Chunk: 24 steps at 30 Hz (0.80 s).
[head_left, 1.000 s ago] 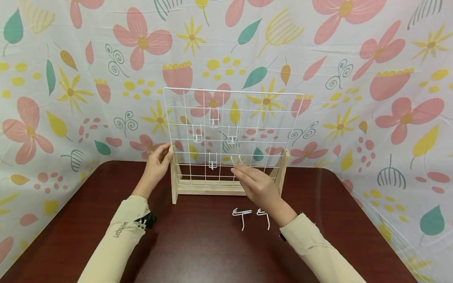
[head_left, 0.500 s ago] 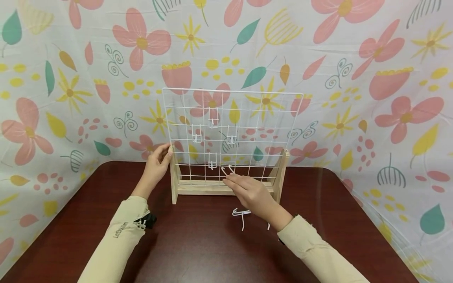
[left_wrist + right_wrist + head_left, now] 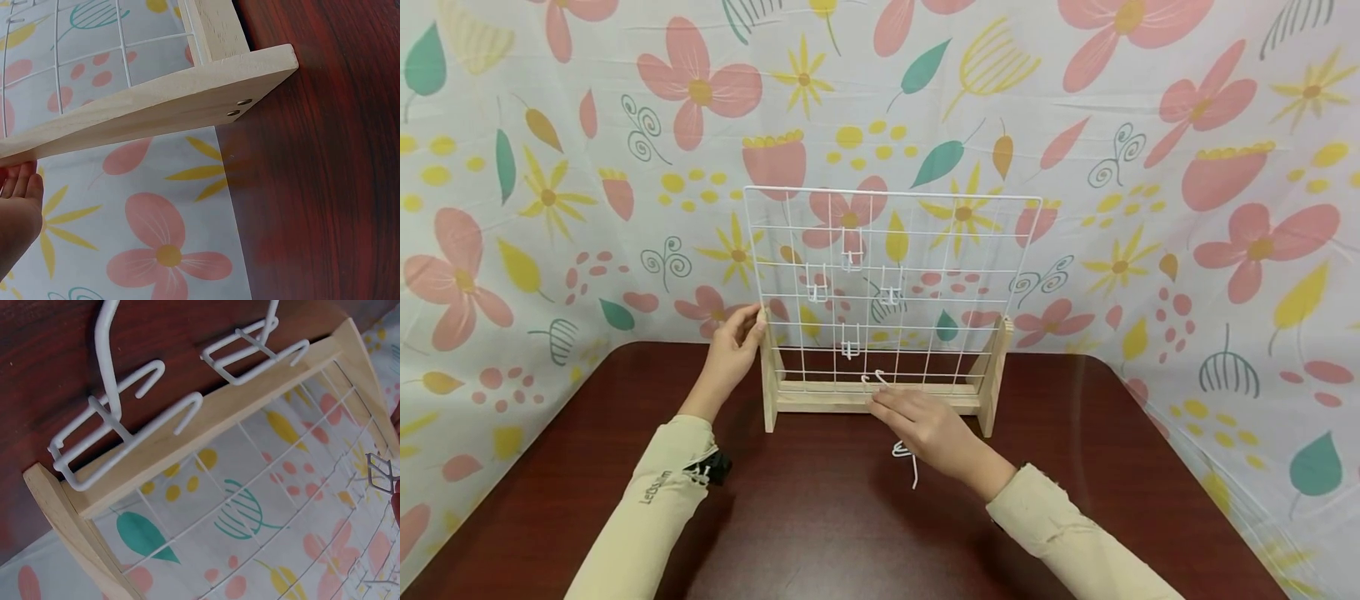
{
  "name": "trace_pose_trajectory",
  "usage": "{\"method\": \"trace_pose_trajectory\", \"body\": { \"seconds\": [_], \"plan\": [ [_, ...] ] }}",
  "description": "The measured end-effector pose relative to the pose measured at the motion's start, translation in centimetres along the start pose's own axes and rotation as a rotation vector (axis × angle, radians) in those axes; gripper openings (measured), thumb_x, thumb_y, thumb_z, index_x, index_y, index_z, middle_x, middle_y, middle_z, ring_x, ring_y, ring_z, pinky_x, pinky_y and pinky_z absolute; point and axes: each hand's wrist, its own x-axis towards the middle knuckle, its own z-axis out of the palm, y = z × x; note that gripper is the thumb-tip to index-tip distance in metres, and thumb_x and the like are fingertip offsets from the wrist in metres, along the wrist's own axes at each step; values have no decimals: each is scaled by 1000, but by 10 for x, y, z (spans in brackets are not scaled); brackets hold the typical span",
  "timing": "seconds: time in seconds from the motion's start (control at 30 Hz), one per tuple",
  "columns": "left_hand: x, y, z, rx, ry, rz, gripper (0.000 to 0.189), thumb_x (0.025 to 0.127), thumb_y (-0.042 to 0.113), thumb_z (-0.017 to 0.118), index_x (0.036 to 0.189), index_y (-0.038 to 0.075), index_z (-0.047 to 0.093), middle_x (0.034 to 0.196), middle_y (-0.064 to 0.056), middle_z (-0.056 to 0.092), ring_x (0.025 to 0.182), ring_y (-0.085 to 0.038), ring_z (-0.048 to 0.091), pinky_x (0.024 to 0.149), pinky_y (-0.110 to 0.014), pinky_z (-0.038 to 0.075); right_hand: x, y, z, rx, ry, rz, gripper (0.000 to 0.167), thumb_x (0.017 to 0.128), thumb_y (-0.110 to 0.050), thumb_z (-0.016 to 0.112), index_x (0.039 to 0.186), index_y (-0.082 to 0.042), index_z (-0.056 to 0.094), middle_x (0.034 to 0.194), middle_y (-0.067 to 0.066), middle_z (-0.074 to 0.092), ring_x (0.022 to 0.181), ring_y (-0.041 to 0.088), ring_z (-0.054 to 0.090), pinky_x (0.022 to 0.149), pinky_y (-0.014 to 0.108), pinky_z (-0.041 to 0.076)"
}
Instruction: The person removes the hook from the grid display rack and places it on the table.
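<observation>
A white wire grid rack [image 3: 925,250] stands upright in a pale wooden stand [image 3: 850,404]. My left hand [image 3: 733,346] grips the top of the stand's left upright, its thumb in front; in the left wrist view the fingers [image 3: 24,181] reach up to the wood. Low before the grid, my right hand [image 3: 928,425] pinches a white wire hook [image 3: 874,379], its two bent tips pointing up. The right wrist view shows this hook [image 3: 379,472] at the right edge. Several white hooks [image 3: 850,346] hang on the grid in a diamond.
Two more hooks lie on the dark red table [image 3: 797,517]. One loose hook [image 3: 910,458] is partly visible beneath my right hand; the right wrist view shows both, the nearer hook [image 3: 112,431] and the farther hook [image 3: 250,356]. A flowered cloth [image 3: 1075,125] hangs behind.
My right hand has moved down and left with its hook, from the middle of the grid to near the bottom bar. It now covers one loose hook. My left hand has stayed still.
</observation>
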Motion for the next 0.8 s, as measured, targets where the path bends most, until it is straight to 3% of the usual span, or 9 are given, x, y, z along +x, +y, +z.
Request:
{"method": "trace_pose_trajectory", "body": {
  "seconds": [0.13,0.3,0.53,0.67,0.73,0.8],
  "plan": [
    [0,1,0,7,-7,-17,41,101,8,48,138,-9,43,134,-28,51,123,-36,50,90,-14,45,-4,-2,2,-3,-22,-27,33,101,-2,38,113,1,68,112,13,69,101,25,66,85,35,54],
    [1,2,0,16,0,-11,41,101,9,48,138,-9,43,133,-29,51,122,-37,50,91,-17,46,-8,-3,6,10,-61,-47,37,87,8,45,116,1,67,114,14,68,102,25,66,87,35,54],
    [1,1,0,17,10,-6,41,101,8,48,137,-11,43,131,-30,52,119,-39,52,86,-11,45,-11,-8,11,-14,-122,-96,42,104,-4,27,117,-1,67,114,13,68,106,25,65,88,35,53],
    [0,6,0,7,-1,-25,41,101,7,48,138,-11,42,133,-30,51,121,-38,50,89,-14,45,-13,-12,10,-26,-187,-113,34,94,3,43,118,-2,67,115,11,68,109,24,63,91,34,51],
    [-3,18,0,7,-8,-38,41,101,5,47,138,-13,41,133,-32,49,123,-39,49,91,-16,45,-13,-13,10,-32,-219,-125,38,85,4,52,119,-3,66,116,11,68,111,24,63,92,34,51],
    [-3,17,0,6,-9,-35,41,101,5,47,138,-12,41,134,-31,50,123,-38,49,91,-16,45,-13,-14,11,-40,-241,-135,41,80,3,56,119,-3,66,116,10,68,111,23,62,94,33,50]
  ]
}}
